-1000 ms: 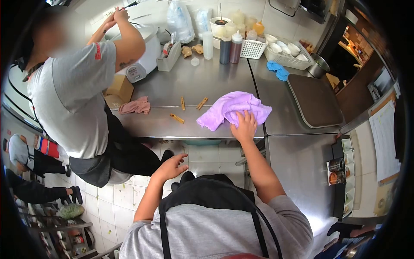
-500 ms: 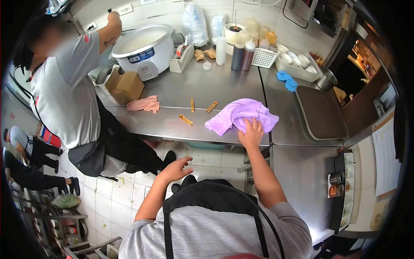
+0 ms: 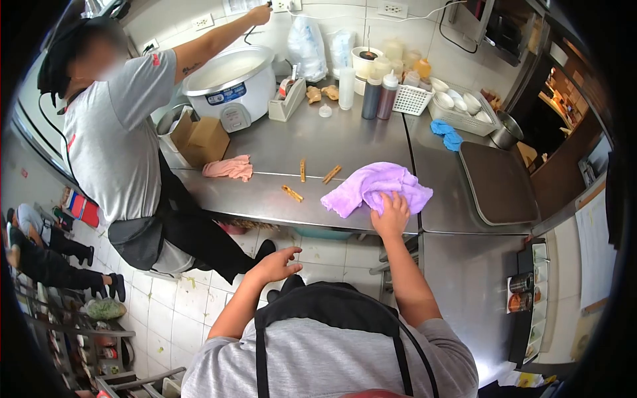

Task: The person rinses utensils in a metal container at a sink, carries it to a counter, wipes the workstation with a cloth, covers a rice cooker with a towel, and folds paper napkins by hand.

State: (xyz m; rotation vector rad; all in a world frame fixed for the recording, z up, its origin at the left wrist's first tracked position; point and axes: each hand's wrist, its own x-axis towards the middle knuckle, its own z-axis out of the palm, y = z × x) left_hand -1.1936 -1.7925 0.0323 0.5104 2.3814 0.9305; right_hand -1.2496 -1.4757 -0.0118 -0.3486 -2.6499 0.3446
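A crumpled purple cloth [image 3: 381, 180] lies on the steel counter near its front edge. On the cloth's near side rests my right hand [image 3: 391, 213], fingers stretched out and slightly apart, pressing on the fabric rather than wrapped round it. My left hand [image 3: 277, 264] hangs in the air short of the counter, fingers apart and nothing in it. Left of the cloth lie three wooden clothespins: one upright in view [image 3: 302, 170], one slanted [image 3: 332, 174] and one nearer the edge [image 3: 292, 193]. Farther left is a pink cloth [image 3: 229, 168].
A co-worker [image 3: 126, 119] on the left reaches toward a wall outlet [image 3: 287, 5]. Along the back stand a large rice cooker [image 3: 232, 86], a cardboard box [image 3: 206, 140], squeeze bottles [image 3: 371, 97] and a basket of bowls [image 3: 464, 114]. A brown tray [image 3: 497, 182] lies right, near blue gloves [image 3: 446, 134].
The co-worker's arm has stretched to the right along the wall, to another outlet. My view has shifted slightly. My right hand stays on the purple cloth, and my left hand remains in the air.
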